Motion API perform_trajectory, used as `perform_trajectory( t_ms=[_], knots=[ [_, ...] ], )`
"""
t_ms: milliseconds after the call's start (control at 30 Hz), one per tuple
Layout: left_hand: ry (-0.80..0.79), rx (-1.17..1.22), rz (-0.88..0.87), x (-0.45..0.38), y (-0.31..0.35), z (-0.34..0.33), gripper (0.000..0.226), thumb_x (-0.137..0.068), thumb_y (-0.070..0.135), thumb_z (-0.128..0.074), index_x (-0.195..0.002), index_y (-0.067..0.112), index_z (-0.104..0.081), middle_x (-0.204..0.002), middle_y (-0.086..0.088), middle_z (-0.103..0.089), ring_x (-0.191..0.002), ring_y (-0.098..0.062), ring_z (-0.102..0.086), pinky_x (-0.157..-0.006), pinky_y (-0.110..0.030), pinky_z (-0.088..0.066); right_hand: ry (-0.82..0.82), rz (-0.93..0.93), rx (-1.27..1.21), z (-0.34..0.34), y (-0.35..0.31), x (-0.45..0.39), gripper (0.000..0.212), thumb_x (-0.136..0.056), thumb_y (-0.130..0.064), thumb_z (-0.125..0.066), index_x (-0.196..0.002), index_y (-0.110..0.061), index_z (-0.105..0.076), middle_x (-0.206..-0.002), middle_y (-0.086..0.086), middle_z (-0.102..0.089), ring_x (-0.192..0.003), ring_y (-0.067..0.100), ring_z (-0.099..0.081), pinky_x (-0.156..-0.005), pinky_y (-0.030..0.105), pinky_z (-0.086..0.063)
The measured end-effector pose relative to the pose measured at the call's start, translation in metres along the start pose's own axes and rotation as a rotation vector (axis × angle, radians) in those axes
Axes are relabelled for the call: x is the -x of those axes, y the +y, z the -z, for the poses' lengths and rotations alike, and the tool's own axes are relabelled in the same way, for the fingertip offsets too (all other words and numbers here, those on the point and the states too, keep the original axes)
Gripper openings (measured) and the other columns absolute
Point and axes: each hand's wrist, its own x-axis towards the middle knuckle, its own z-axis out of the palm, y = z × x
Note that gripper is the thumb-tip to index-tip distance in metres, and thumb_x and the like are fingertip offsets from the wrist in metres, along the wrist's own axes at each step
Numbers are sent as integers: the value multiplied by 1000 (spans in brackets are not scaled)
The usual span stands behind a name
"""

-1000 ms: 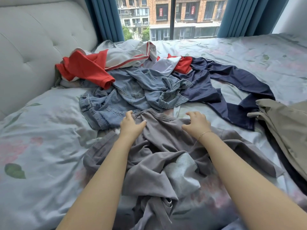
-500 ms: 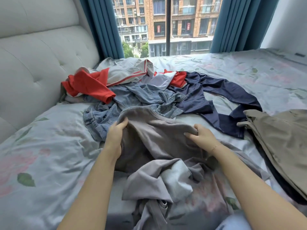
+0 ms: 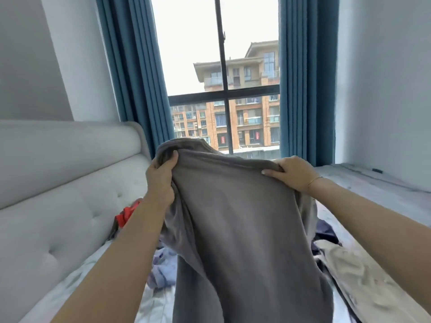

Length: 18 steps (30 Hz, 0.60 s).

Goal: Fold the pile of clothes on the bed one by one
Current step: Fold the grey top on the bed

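A grey garment [image 3: 240, 229] hangs in the air in front of me, held up by its top edge. My left hand [image 3: 161, 180] grips the left end of that edge, and my right hand [image 3: 291, 172] grips the right end. The cloth drapes down and hides most of the pile behind it. Bits of the pile show beside it: a red piece [image 3: 127, 215] at the left, light blue denim [image 3: 163, 266] lower down, navy cloth [image 3: 326, 234] and a beige garment [image 3: 363, 283] at the right.
The padded grey headboard [image 3: 65, 194] runs along the left. The floral bedsheet [image 3: 377, 190] stretches to the right wall. Behind the bed are a window [image 3: 224, 89] and blue curtains [image 3: 135, 73].
Both hands have lifted the grey garment off the bed to chest height, and my view has tilted up from the pile toward the window.
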Motion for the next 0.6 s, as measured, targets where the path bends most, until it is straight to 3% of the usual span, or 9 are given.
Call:
perform_trajectory(
  t_ms=[33, 100, 233, 300, 400, 500, 600],
  knots=[
    [-6, 2, -40, -2, 20, -9, 17, -83, 16, -76, -96, 18, -65, -95, 3, -68, -87, -11, -63, -69, -16, -54, 20, -11, 27, 18, -2, -9, 67, -78, -76, -42, -63, -11, -48, -60, -1, -52, -59, 17, -53, -64, 36, -48],
    [-41, -22, -134, -4, 59, -26, 15, -84, 16, -75, -94, 20, -65, -94, 4, -67, -87, -10, -63, -70, -16, -53, 65, -6, -31, 52, -5, -24, 60, -79, -71, -53, -60, -14, -45, -59, -1, -51, -58, 16, -50, -62, 34, -43],
    [-104, -146, -336, 2, 124, -44, 13, -84, 19, -75, -88, 26, -66, -91, 8, -68, -87, -8, -63, -80, -20, -53, 133, 84, -221, 102, -10, -49, 21, -88, -36, -66, -81, -20, -54, -82, -2, -57, -81, 20, -56, -72, 32, -41],
    [-148, -268, -378, 5, 145, -44, 11, -83, 21, -75, -86, 28, -67, -91, 7, -69, -89, -10, -64, -80, -23, -53, 267, 33, -53, 114, -9, -56, 6, -88, -27, -65, -92, -23, -62, -96, 0, -55, -97, 23, -54, -79, 36, -44],
    [-280, -526, -339, 11, 157, -39, 8, -83, 27, -74, -91, 24, -74, -96, 1, -74, -96, -19, -68, -88, -33, -53, 472, -175, 134, 121, -6, -54, 18, -87, -21, -58, -100, -23, -70, -106, 2, -58, -102, 24, -55, -74, 33, -46],
    [-341, -665, -276, 18, 149, -42, 22, -85, 27, -70, -100, 12, -75, -99, -8, -74, -98, -28, -69, -93, -41, -54, 541, -340, -222, 125, 3, -57, 22, -85, -13, -53, -100, -14, -69, -92, 6, -68, -81, 26, -62, -64, 29, -46],
    [-380, -679, -273, 24, 137, -50, 23, -89, 26, -66, -102, 9, -74, -102, -10, -73, -95, -26, -69, -87, -35, -55, 537, -441, -984, 133, 4, -80, 16, -87, -7, -48, -98, -11, -59, -87, 16, -68, -66, 24, -65, -49, 27, -49]
  ],
)
